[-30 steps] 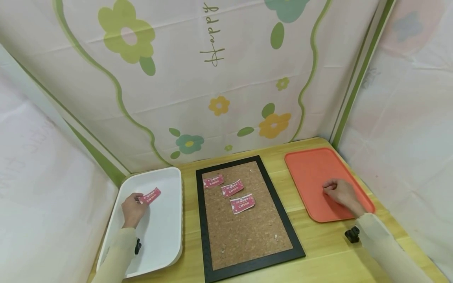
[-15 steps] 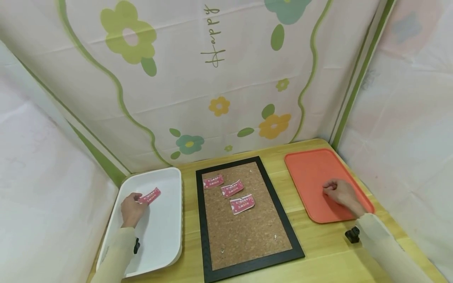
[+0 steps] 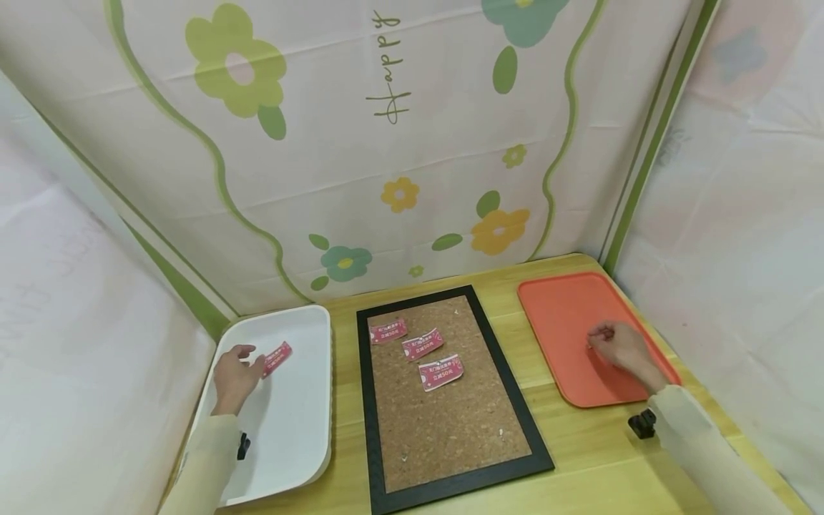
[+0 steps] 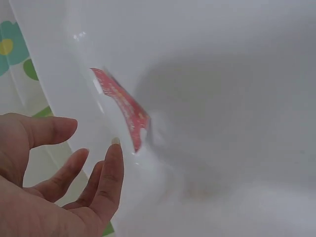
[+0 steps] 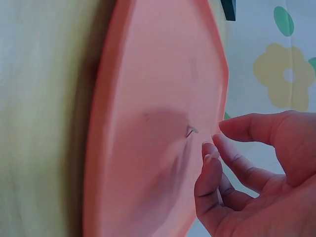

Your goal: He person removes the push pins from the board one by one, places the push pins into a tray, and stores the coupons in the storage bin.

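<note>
Over the white tub [image 3: 296, 429] my left hand [image 3: 234, 378] has its fingers spread, with a gap between thumb and fingertips. A pink printed coupon [image 3: 277, 358] lies slightly bent inside the tub, just past those fingers; the left wrist view shows the coupon [image 4: 129, 109] apart from the fingertips. At the right, my right hand [image 3: 624, 348] hovers over the red tray [image 3: 566, 304] with loosely bent fingers. Its thumb and fingertips stand apart and hold nothing in the right wrist view. A small pale pushpin [image 5: 192, 130] shows against the tray near these fingertips.
Between the tub and tray lies a black-framed corkboard [image 3: 450, 436]. Three pink coupons are on its upper half, one being the lowest coupon [image 3: 441, 373]. Small pale pins show near its corners, one pin [image 3: 501, 432] at lower right. A flowered curtain [image 3: 425, 143] stands behind.
My left hand has let go of the coupon and drawn back to the left with its fingers spreading. The right hand has barely moved.
</note>
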`<state>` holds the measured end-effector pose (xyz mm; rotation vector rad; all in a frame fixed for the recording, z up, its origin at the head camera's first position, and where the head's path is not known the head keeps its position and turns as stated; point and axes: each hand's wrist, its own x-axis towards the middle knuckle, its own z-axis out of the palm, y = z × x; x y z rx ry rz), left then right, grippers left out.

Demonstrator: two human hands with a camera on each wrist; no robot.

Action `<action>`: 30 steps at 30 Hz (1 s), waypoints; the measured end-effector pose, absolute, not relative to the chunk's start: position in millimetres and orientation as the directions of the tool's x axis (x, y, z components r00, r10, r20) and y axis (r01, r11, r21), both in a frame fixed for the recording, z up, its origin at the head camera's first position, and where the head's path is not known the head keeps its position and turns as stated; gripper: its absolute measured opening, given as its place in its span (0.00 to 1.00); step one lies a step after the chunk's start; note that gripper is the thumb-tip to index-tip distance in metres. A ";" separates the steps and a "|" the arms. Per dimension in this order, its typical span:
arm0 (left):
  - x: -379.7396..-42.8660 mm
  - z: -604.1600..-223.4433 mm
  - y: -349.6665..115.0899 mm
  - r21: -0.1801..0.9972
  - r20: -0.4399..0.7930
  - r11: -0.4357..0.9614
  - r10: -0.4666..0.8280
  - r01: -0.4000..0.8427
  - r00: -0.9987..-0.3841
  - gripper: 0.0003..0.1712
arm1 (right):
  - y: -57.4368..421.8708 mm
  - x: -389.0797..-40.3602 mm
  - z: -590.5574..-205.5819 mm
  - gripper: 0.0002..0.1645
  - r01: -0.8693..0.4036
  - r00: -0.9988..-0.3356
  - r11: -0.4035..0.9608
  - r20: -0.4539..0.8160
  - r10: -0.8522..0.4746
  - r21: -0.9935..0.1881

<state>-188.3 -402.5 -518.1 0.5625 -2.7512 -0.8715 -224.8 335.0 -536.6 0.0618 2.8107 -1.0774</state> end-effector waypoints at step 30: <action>-186.5 -475.2 -329.3 0.670 0.168 0.736 -0.278 -0.098 -0.946 0.24 | 286.7 -224.3 -521.8 0.15 -0.086 -0.996 0.740 0.039 -0.080 -0.667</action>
